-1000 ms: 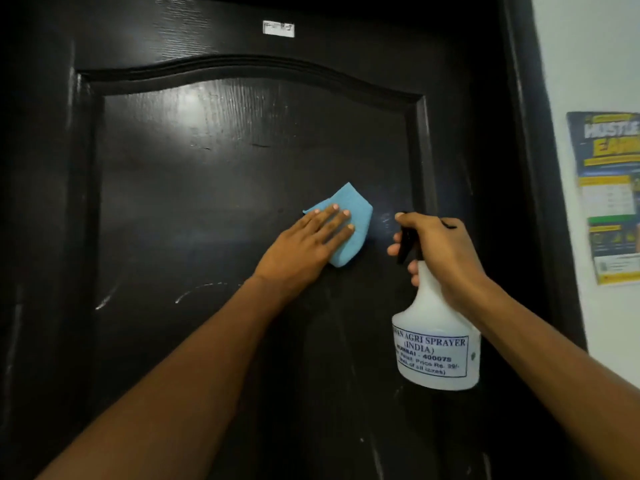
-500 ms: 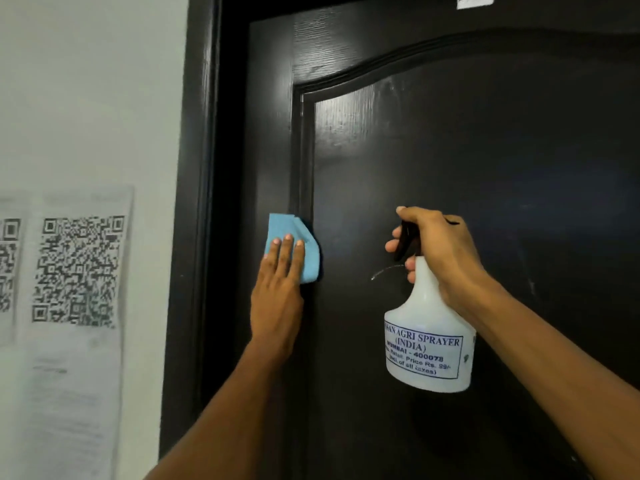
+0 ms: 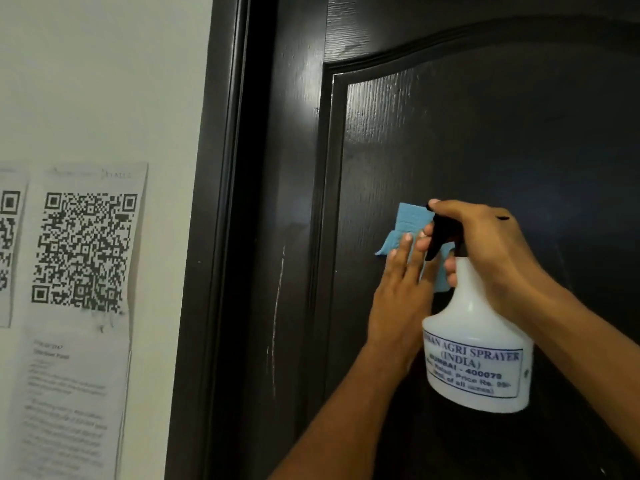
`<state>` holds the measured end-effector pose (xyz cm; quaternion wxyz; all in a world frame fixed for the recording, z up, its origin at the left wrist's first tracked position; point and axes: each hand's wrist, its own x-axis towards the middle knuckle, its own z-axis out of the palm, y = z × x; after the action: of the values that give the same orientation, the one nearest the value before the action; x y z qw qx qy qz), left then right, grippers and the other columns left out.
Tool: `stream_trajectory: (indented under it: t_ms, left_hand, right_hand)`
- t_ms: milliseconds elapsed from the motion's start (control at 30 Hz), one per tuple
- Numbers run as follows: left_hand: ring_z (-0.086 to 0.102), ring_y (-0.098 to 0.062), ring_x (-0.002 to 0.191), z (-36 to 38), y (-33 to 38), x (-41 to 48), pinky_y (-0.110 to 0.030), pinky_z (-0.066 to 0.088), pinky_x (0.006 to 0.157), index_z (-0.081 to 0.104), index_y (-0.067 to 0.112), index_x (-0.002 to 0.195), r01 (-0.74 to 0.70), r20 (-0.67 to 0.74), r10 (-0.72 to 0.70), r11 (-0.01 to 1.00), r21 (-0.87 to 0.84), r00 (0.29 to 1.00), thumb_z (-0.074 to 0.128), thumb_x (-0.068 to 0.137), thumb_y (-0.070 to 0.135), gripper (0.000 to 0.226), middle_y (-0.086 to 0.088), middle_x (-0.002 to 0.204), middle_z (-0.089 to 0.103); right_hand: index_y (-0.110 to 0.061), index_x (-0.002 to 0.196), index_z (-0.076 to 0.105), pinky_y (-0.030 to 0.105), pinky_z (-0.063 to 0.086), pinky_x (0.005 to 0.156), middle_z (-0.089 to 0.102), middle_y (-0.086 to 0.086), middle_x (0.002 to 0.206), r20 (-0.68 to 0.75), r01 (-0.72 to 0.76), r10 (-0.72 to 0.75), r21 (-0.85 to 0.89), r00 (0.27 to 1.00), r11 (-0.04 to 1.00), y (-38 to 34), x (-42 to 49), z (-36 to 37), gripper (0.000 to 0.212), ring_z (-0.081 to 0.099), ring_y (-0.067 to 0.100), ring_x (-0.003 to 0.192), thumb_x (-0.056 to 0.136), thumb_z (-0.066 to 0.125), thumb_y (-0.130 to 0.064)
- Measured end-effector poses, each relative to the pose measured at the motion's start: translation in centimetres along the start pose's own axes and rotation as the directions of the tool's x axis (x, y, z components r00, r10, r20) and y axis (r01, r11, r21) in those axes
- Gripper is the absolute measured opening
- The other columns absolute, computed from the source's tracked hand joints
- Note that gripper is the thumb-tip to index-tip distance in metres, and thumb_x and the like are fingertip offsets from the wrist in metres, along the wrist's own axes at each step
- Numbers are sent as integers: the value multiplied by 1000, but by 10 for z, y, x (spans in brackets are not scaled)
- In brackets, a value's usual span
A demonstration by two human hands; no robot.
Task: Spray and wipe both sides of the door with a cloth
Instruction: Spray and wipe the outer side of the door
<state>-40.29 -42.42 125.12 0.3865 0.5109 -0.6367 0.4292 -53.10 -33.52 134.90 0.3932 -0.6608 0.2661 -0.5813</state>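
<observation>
A blue cloth (image 3: 412, 220) is pressed flat against the recessed panel of the dark door (image 3: 485, 133), near the panel's left moulding. It is held there by the left hand (image 3: 398, 299), whose fingers are extended straight and laid over the lower part of the cloth; nothing is gripped by this hand. The upper corner of the cloth is exposed above the fingertips, and its right edge is partly hidden behind the spray bottle (image 3: 474, 341). The white spray bottle is held upright in front of the door by the right hand (image 3: 491, 251), which is wrapped around the neck and the black trigger head (image 3: 441, 233), with the fingers curled across the trigger. Whether the trigger is squeezed cannot be determined. A printed label (image 3: 474, 370) with blue lettering is carried on the body of the bottle. Pale vertical scratch marks (image 3: 277, 306) are visible on the door's left stile. To the left of the dark door frame (image 3: 214, 237), a printed sheet with a QR code (image 3: 83, 251) is fixed to the white wall (image 3: 104, 81); a second sheet (image 3: 8, 244) is cut off by the left edge of the view.
</observation>
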Motion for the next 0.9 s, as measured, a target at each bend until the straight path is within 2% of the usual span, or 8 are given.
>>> stream_trajectory:
  t_ms: [100, 200, 367, 467, 533, 667, 800, 900]
  left_hand:
    - [2, -27, 152, -20, -55, -20, -42, 10, 123, 11, 13, 157, -323, 50, 319, 930, 176, 946, 38, 97, 12, 66, -10, 164, -1]
    - [9, -27, 151, -48, -105, -39, -42, 13, 123, 21, 12, 155, -363, 74, 356, 892, 270, 931, 31, 95, 5, 61, -10, 163, 15]
    - [13, -27, 151, -79, -164, -76, -43, 16, 122, 26, 10, 154, -172, 41, 168, 917, 359, 985, 27, 93, 5, 61, -10, 162, 18]
    - [12, -27, 151, -85, -172, -89, -45, 18, 122, 25, 9, 154, 5, -7, -3, 949, 314, 1000, 37, 88, 1, 68, -11, 162, 17]
    - [7, -25, 151, -81, -164, -92, -45, 25, 120, 20, 12, 156, 180, -46, -174, 957, 226, 984, 47, 83, -4, 79, -8, 164, 13]
    - [-8, -17, 151, -60, -128, -117, -41, 36, 115, 9, 20, 157, 474, -33, -473, 880, 39, 880, 60, 76, -14, 102, 2, 165, -2]
    - [-13, -15, 150, -40, -98, -167, -43, 37, 114, 3, 24, 157, 532, 53, -532, 847, 9, 845, 61, 80, -9, 101, 4, 164, -9]
    - [-9, -17, 151, -28, -84, -209, -42, 45, 108, 7, 24, 157, 550, 82, -550, 835, 20, 831, 67, 76, -9, 106, 4, 165, -7]
  right_hand:
    - [-13, 82, 76, 31, 44, 51, 77, 10, 79, -1, 4, -4, -41, 1000, 999, 6, 1, -4, 39, 54, 17, 50, 87, 67, -51]
    - [-12, 88, 76, 30, 42, 50, 79, 12, 86, 29, -46, 47, -40, 998, 998, 17, -6, 1, 39, 51, 17, 49, 89, 66, -50]
    - [-9, 95, 75, 32, 42, 52, 78, 12, 87, 73, -90, 92, -31, 993, 995, 45, -26, 13, 40, 51, 19, 52, 91, 65, -47]
    - [-7, 95, 75, 31, 40, 50, 78, 13, 86, 86, -106, 103, 31, 991, 994, 57, -37, 16, 40, 49, 20, 49, 91, 65, -45]
    - [-7, 96, 74, 31, 40, 49, 78, 13, 87, 86, -111, 107, 42, 991, 993, 62, -41, 16, 39, 49, 19, 48, 92, 64, -45]
    - [-8, 97, 74, 31, 40, 51, 78, 14, 89, 82, -119, 115, 42, 990, 992, 67, -45, 15, 40, 49, 20, 50, 92, 64, -46]
    - [-10, 96, 74, 31, 40, 51, 78, 14, 91, 81, -126, 122, 40, 989, 991, 70, -48, 15, 39, 49, 20, 50, 91, 65, -47]
    - [-10, 95, 74, 31, 40, 51, 78, 14, 91, 86, -142, 138, 48, 987, 989, 71, -54, 18, 38, 49, 18, 49, 92, 64, -46]
